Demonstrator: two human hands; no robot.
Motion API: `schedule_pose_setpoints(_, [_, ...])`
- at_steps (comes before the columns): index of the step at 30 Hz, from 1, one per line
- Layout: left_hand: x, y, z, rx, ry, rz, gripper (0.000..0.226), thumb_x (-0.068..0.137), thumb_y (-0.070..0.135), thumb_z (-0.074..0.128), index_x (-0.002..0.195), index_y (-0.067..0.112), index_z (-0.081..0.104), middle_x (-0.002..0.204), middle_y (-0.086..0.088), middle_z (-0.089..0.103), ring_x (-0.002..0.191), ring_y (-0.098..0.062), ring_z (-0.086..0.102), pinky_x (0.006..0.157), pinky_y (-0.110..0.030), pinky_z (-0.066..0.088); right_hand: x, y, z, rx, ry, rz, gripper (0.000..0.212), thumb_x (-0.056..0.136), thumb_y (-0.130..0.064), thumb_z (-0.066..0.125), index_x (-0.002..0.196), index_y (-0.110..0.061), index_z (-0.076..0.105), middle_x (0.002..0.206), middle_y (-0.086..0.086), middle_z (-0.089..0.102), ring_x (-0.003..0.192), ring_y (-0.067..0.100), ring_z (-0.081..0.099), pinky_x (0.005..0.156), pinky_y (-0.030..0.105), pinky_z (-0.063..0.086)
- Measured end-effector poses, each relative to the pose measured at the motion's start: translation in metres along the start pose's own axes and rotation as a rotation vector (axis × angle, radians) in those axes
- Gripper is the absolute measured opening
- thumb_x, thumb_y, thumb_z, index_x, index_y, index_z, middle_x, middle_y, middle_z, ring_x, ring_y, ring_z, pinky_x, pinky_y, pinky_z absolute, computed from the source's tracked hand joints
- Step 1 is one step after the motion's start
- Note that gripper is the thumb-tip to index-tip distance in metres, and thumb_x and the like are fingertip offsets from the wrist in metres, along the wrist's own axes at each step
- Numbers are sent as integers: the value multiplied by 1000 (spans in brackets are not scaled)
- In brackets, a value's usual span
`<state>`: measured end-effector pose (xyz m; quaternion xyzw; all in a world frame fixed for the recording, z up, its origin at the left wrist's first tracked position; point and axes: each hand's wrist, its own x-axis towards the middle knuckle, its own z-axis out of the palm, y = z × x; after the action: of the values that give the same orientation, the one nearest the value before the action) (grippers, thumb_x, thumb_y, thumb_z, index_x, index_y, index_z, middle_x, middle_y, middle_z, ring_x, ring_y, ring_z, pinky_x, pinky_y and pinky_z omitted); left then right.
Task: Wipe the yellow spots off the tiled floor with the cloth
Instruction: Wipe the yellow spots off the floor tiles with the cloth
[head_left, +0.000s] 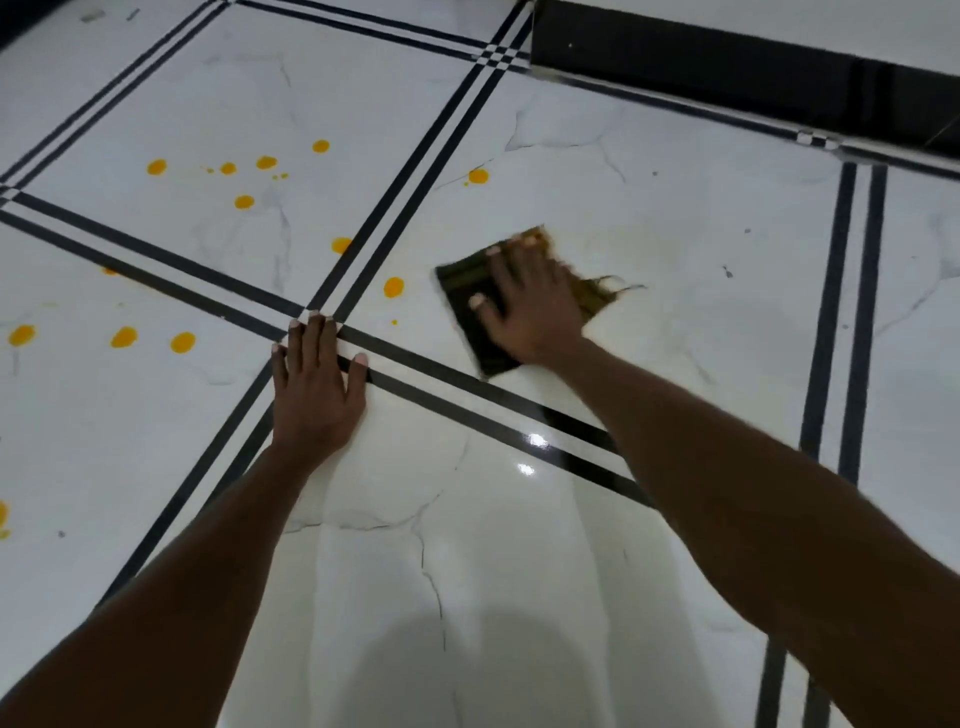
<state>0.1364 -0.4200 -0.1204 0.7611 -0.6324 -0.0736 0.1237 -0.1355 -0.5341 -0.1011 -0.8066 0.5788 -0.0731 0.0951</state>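
Observation:
A dark folded cloth (464, 291) with frayed, yellow-stained edges lies flat on the white tiled floor (675, 249). My right hand (530, 306) presses down on it with fingers spread; the cloth looks blurred. My left hand (317, 379) rests flat on the floor with its fingers apart, over the crossing of the black tile lines. Yellow spots lie to the left of the cloth: one close by (393, 286), one farther up (478, 176), several on the upper-left tile (244, 201) and three in a row at the left (123, 337).
Double black lines (415, 171) divide the glossy white tiles. A dark skirting strip (727, 78) runs along the wall at the top right. More yellow marks sit at the far left edge (3, 517). A faint smear shows on the tile right of the cloth.

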Motion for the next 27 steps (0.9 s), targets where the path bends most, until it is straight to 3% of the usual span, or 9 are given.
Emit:
schedule_pose_setpoints(2, [-3, 0, 2, 13, 26, -8, 71, 105, 52, 24, 162, 9, 26, 173, -10, 18, 162, -29, 8, 131, -52, 5, -33, -38, 9, -17, -48, -265, 72, 106, -60, 31, 165, -19, 27, 173, 15, 23, 161, 35, 17, 129, 59, 15])
schedule_pose_setpoints(5, [-5, 2, 3, 20, 59, -15, 69, 106, 50, 25, 163, 10, 26, 174, -8, 19, 162, -28, 10, 131, -51, 7, -79, -16, 0, -56, -155, -479, 71, 106, -64, 28, 167, -28, 20, 176, 2, 15, 163, 23, 9, 133, 49, 5])
schedule_pose_setpoints(7, [-5, 2, 3, 21, 68, -31, 69, 107, 50, 25, 163, 11, 26, 174, -7, 19, 162, -27, 10, 131, -50, 7, -58, 20, -9, -99, -151, -401, 73, 105, -67, 19, 167, -29, 18, 175, 0, 15, 163, 23, 10, 132, 52, 11])
schedule_pose_setpoints(9, [-5, 3, 4, 45, 71, -27, 68, 107, 49, 25, 163, 11, 25, 174, -7, 19, 162, -27, 11, 131, -51, 8, -6, 38, -15, -82, -91, -181, 80, 102, -69, 7, 167, -24, 22, 174, 5, 20, 162, 29, 15, 129, 56, 16])
schedule_pose_setpoints(12, [-3, 3, 4, 67, 53, -17, 68, 107, 49, 24, 164, 13, 23, 174, -6, 16, 162, -27, 9, 131, -51, 8, 77, -5, -7, -30, -89, 5, 74, 105, -62, 15, 166, -22, 21, 174, 13, 16, 162, 36, 12, 131, 55, 5])
schedule_pose_setpoints(16, [-1, 1, 4, 81, 48, -20, 67, 107, 48, 25, 165, 15, 21, 175, -5, 13, 163, -24, 6, 131, -50, 8, 77, -95, 24, -73, -101, -323, 65, 107, -54, 27, 165, -23, 27, 173, 13, 24, 161, 36, 19, 128, 60, 14])
schedule_pose_setpoints(20, [-2, 1, 1, 94, 12, -9, 66, 106, 45, 27, 166, 17, 18, 175, -5, 10, 163, -24, 3, 131, -52, 10, 3, -56, 15, -78, -166, -581, 64, 108, -59, 27, 166, -33, 20, 175, 2, 16, 163, 26, 11, 132, 53, 5])
schedule_pose_setpoints(24, [-1, 4, 0, 42, 12, -34, 66, 108, 49, 24, 166, 18, 18, 176, -3, 9, 163, -22, 1, 131, -52, 10, 44, 40, -10, -70, -84, -326, 68, 106, -59, 25, 165, -24, 28, 172, 5, 27, 161, 29, 21, 128, 57, 20])
schedule_pose_setpoints(27, [-2, 4, 0, 53, 22, -28, 66, 108, 48, 25, 166, 17, 17, 176, -2, 9, 163, -20, 1, 131, -52, 10, 127, 68, -24, -23, -104, -39, 71, 108, -54, 20, 166, -13, 21, 174, 11, 20, 162, 33, 12, 131, 54, 9])
